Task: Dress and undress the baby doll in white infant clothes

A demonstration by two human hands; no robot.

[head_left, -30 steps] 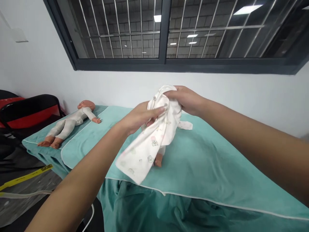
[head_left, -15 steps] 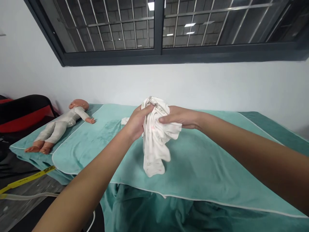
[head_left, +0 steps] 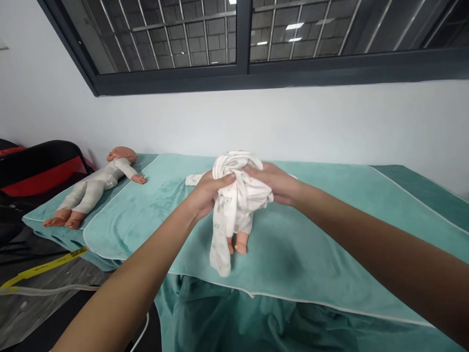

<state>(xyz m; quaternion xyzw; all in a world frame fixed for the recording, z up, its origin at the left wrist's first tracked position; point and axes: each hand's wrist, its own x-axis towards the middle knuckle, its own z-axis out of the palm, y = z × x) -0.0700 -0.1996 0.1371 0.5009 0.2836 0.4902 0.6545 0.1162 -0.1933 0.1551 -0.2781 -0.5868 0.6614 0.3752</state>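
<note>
Both my hands grip a white baby garment (head_left: 242, 188) with a small print, bunched up above the bed. My left hand (head_left: 208, 193) is closed on its left edge, thumb on top. My right hand (head_left: 276, 183) is closed on the right side, with the thumb tucked into the folds. One long strip of the cloth hangs down at the left. Below and behind it, the feet of a baby doll (head_left: 241, 243) show; the rest of this doll is hidden by the garment and hands. A white printed cloth end (head_left: 194, 179) lies left of my left hand.
A second doll (head_left: 95, 186) in a white suit lies at the left of the bed. Teal covers (head_left: 330, 244) with pale piping spread over the bed. A black and red chair (head_left: 54, 166), yellow strap (head_left: 44, 266) and pale tube are at left. A barred window is above the wall.
The garment has been gathered up into a rounder bunch, with a strip now hanging at its left. The doll's feet have come into view beneath. The view has shifted slightly.
</note>
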